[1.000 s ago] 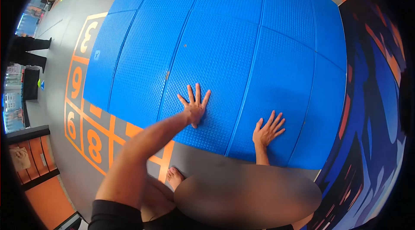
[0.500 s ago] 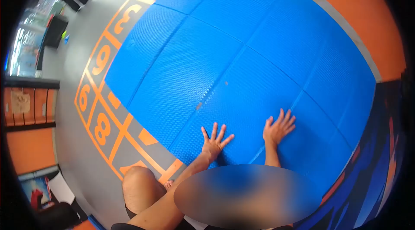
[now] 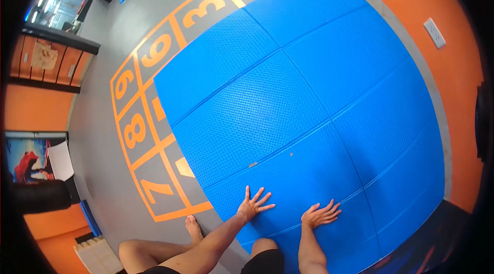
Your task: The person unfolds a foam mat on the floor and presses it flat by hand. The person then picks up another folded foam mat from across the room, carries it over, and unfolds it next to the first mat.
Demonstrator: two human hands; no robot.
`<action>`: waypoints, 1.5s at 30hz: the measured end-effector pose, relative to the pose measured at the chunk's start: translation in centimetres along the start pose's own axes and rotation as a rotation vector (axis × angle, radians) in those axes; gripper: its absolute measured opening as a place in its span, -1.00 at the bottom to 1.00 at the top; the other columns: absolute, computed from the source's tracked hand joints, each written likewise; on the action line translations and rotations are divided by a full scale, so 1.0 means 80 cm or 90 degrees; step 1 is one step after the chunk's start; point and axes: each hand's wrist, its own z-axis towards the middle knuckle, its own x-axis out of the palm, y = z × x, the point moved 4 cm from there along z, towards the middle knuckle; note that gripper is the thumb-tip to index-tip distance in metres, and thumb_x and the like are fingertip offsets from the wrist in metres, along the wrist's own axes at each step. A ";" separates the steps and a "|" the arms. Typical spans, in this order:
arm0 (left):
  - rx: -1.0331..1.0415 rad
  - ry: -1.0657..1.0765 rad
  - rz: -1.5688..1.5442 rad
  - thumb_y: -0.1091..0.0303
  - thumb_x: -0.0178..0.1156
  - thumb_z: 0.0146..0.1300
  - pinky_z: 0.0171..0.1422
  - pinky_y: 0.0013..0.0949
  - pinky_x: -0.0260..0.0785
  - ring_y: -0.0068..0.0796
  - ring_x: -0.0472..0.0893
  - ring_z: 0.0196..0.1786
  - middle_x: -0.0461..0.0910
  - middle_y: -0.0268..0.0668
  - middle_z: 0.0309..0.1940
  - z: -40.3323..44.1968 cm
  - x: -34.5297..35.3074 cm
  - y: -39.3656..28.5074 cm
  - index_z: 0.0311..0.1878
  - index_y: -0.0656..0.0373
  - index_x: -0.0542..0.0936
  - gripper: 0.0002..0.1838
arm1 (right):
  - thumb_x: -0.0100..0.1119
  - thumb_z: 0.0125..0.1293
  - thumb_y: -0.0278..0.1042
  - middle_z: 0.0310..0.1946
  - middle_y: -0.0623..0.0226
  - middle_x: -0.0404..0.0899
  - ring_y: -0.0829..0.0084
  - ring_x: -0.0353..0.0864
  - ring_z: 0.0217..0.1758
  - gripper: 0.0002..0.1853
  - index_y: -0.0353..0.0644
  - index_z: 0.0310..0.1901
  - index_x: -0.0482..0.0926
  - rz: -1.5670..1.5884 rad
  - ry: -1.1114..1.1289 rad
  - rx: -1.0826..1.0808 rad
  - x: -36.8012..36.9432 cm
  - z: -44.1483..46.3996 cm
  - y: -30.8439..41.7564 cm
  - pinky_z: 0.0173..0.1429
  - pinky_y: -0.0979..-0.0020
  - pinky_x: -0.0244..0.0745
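Note:
A large blue textured floor mat [image 3: 267, 104] with seams between its panels fills the middle. My left hand [image 3: 252, 208] lies flat on its near part with the fingers spread. To the right, my right hand [image 3: 320, 215] also rests on the mat, palm down, its fingers stretched out and closer together. Neither hand holds anything. One knee [image 3: 265, 244] is at the mat's near edge, between my arms. My bare foot [image 3: 194, 228] is on the grey floor, left of the mat. Small worn spots [image 3: 252, 165] mark the surface beyond my left hand.
Orange numbered squares [image 3: 154, 50] are marked on the grey floor [image 3: 95, 171] along the mat's left side. An orange wall with a power outlet [image 3: 435, 33] borders the right. At left stand orange panels [image 3: 38, 109] and a black padded object [image 3: 42, 196].
The view has turned, and my hands appear lower in it. My right hand's fingers have drawn closer together and point more rightward. A person at upper left has left the view.

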 end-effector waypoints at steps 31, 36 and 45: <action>-0.275 -0.568 -0.902 -0.10 0.27 0.31 0.32 -0.14 0.43 -0.08 0.57 0.24 0.56 -0.02 0.22 -0.477 -0.177 0.028 0.33 0.21 0.46 -0.31 | 0.32 0.25 -0.17 0.12 0.15 0.62 0.27 0.66 -0.02 -0.28 -0.07 0.44 0.34 0.278 0.809 -0.185 -0.137 0.080 0.099 -0.11 0.15 0.63; -0.279 -0.630 -0.885 -0.08 0.27 0.32 0.33 -0.13 0.43 -0.06 0.57 0.24 0.55 -0.02 0.24 -0.506 -0.183 0.025 0.34 0.20 0.46 -0.32 | 0.37 0.18 0.02 0.37 -0.03 0.42 0.01 0.44 0.39 -0.11 -0.09 0.50 0.24 0.162 0.730 -0.505 -0.204 0.007 0.160 0.44 0.16 0.36; -0.271 -0.705 -0.888 -0.05 0.29 0.30 0.34 -0.11 0.42 -0.03 0.57 0.25 0.55 0.01 0.24 -0.518 -0.147 0.046 0.33 0.22 0.46 -0.32 | 0.37 0.20 0.09 0.46 -0.13 0.22 -0.04 0.19 0.54 0.00 -0.25 0.52 0.09 0.151 0.652 -0.655 -0.330 -0.016 0.227 0.57 0.11 0.17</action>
